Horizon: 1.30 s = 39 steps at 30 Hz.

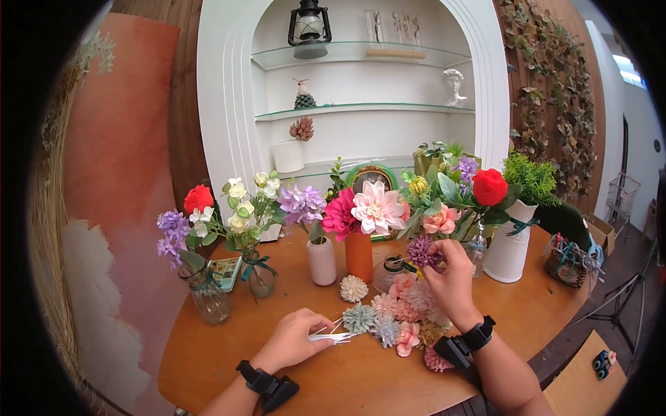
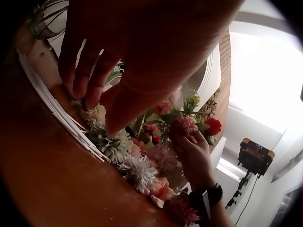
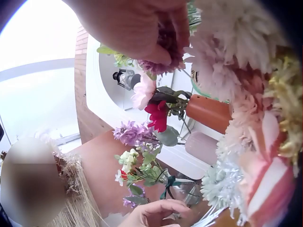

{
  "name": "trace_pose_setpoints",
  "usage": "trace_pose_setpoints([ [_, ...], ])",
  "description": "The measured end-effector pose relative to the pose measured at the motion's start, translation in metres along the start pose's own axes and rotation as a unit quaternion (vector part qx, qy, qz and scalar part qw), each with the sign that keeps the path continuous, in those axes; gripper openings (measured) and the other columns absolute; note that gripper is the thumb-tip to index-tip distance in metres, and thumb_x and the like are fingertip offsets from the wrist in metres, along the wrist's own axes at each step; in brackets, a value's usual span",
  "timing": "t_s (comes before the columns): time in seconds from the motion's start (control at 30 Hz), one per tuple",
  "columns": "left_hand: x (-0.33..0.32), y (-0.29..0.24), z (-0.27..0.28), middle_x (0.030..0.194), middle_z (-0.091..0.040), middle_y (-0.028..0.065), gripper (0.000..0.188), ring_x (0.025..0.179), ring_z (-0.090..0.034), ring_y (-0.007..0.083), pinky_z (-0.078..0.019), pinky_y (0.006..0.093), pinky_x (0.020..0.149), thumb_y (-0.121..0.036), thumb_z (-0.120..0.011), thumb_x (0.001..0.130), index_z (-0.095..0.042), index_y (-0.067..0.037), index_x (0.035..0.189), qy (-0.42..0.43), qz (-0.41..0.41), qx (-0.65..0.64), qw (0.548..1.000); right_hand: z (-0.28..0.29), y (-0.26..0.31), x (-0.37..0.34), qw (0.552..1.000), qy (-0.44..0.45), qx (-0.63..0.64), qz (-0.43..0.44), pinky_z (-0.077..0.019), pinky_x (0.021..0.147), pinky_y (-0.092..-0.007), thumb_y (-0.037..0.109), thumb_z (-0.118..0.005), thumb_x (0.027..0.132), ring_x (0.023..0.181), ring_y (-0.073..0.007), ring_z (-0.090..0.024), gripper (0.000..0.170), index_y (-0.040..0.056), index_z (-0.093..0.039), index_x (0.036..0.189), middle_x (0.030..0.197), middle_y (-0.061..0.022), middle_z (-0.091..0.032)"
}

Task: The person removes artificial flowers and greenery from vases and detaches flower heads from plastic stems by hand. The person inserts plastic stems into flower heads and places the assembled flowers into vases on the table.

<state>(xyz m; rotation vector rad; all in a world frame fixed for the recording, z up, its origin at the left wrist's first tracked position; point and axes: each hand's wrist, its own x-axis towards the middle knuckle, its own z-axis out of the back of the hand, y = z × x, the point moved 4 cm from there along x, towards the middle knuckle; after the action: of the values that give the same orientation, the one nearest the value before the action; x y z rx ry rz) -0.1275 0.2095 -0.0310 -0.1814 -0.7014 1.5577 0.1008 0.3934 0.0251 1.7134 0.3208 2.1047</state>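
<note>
My right hand pinches a purple flower head between thumb and fingers, raised over the heap of flower heads. Loose and relaxed, my left hand hovers beside a bundle of thin white sticks lying on the table. Just past the sticks' ends lies a pale green flower head, with a silvery-blue flower head next to it. Pink, peach and yellowish flower heads make up the rest of the heap. A cream flower head sits apart, farther back.
Behind the heap stand an orange vase, a ribbed pale pink vase and a white pitcher with greenery. Glass vases of flowers stand on the left. A small wicker basket sits at the right table edge.
</note>
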Motion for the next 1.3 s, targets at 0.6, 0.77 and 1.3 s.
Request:
trace_pose_setpoints([
  [0.6,-0.007,0.004,-0.004,0.112,-0.060,0.0084,0.046,0.112,-0.055,0.0278,-0.0461,0.0400,0.092,-0.036,-0.074,0.081,-0.063,-0.015,0.120,0.086,0.077,0.150,0.982,-0.009,-0.004,-0.003,0.997,0.074,0.003,-0.024,-0.0548,0.071,-0.0362,0.004,-0.071,0.079,0.087,-0.0310,-0.068,0.031,0.0010,-0.067,0.110,0.100,-0.0167,-0.066],
  [0.77,-0.001,-0.008,-0.004,0.127,-0.053,0.0144,0.049,0.121,-0.049,0.0321,-0.0415,0.0408,0.101,-0.029,-0.070,0.086,-0.058,-0.015,0.131,0.080,0.016,0.077,0.994,-0.008,0.028,-0.010,0.991,0.105,-0.007,0.083,-0.0546,0.068,-0.0365,0.003,-0.069,0.079,0.080,-0.0295,-0.066,0.023,0.0027,-0.069,0.102,0.088,-0.0128,-0.066],
  [1.3,0.011,-0.005,-0.025,0.134,-0.055,0.0170,0.041,0.125,-0.051,0.0332,-0.0409,0.0392,0.106,-0.018,-0.068,0.087,-0.060,0.003,0.121,0.019,-0.167,0.039,0.985,-0.035,0.055,-0.047,0.913,0.358,0.018,0.194,-0.0519,0.066,-0.0401,0.017,-0.068,0.083,0.075,-0.0287,-0.064,0.012,0.0058,-0.069,0.087,0.077,-0.0084,-0.062],
])
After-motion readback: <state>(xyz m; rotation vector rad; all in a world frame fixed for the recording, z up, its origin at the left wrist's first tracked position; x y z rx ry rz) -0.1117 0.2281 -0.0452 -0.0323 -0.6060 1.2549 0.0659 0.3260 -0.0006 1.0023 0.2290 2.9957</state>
